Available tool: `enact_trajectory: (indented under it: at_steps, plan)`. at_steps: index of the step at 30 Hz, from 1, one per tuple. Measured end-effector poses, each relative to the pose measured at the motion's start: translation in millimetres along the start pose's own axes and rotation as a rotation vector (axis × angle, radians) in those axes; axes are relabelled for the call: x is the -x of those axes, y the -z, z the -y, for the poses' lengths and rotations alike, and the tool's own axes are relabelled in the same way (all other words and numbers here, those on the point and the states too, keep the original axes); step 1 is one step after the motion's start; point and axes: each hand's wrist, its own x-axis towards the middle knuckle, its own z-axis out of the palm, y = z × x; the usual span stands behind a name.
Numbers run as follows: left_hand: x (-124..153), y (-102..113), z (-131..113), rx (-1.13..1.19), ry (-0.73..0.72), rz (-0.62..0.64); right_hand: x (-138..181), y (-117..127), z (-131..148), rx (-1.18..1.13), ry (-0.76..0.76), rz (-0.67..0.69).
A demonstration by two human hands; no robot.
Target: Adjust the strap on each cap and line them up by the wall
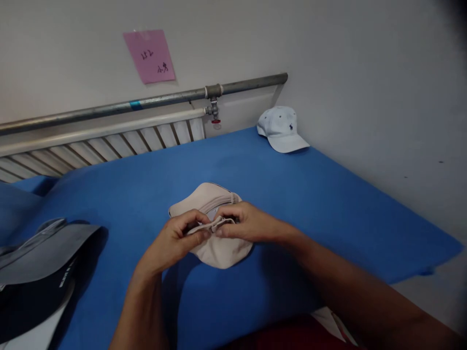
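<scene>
A beige baseball cap [222, 253] lies upturned on the blue-covered table [233, 167], its brim pointing away from me and to the left. My left hand [182, 238] pinches the cap's back strap between thumb and fingers. Close beside it, my right hand [244, 221] grips the other part of the same strap, the two sets of fingertips almost touching. A small buckle or fastener seems to sit between them, though the fingers partly cover it. Part of the cap's inside and its sweatband show beyond the hands.
A pale blue cap [280, 126] stands at the table's far right corner by the wall. At the left edge, grey, black and white caps [51, 255] are stacked. A radiator [120, 143] and metal pipe [164, 99] run along the back, below a pink paper [150, 57].
</scene>
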Motion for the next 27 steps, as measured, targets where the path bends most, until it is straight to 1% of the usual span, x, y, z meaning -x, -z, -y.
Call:
enact_trajectory:
  at_steps: [3,4,7,8,10,13,15,17,19,21,24,27]
  plan:
    - [3.9,6.2,0.2,0.06,0.045,0.09,1.3,-3.9,-0.8,0.153,0.178,-0.059]
    - [4.7,8.3,0.4,0.073,0.056,0.093,1.8,-5.1,-1.3,0.234,0.253,-0.078]
    - [4.7,12.4,2.3,0.099,0.071,0.015,2.6,-8.3,-5.5,0.457,0.437,-0.176]
    - [4.1,12.9,3.0,0.12,0.083,-0.005,2.6,-8.9,-7.4,0.506,0.472,-0.208]
    - [3.2,13.0,4.0,0.181,0.123,-0.004,2.8,-9.5,-10.5,0.56,0.501,-0.24]
    - [4.0,12.4,3.5,0.252,0.151,-0.009,4.1,-8.5,-9.6,0.514,0.472,-0.238]
    - [6.0,11.7,2.6,0.268,0.095,-0.043,5.4,-7.2,-5.2,0.411,0.387,-0.195]
    - [8.0,10.3,1.8,0.241,-0.003,-0.085,6.2,-6.5,-0.3,0.301,0.282,-0.14]
    - [9.3,8.0,0.4,0.155,-0.118,-0.117,5.9,-7.5,2.3,0.233,0.249,-0.123]
    - [9.9,5.3,-2.4,0.03,-0.252,-0.12,4.9,-10.6,1.4,0.217,0.314,-0.173]
    - [11.8,3.0,-9.3,-0.131,-0.459,-0.079,4.3,-16.7,-3.1,0.284,0.49,-0.307]
    - [15.8,4.6,-15.7,-0.205,-0.562,-0.036,6.7,-20.7,-6.1,0.458,0.623,-0.445]
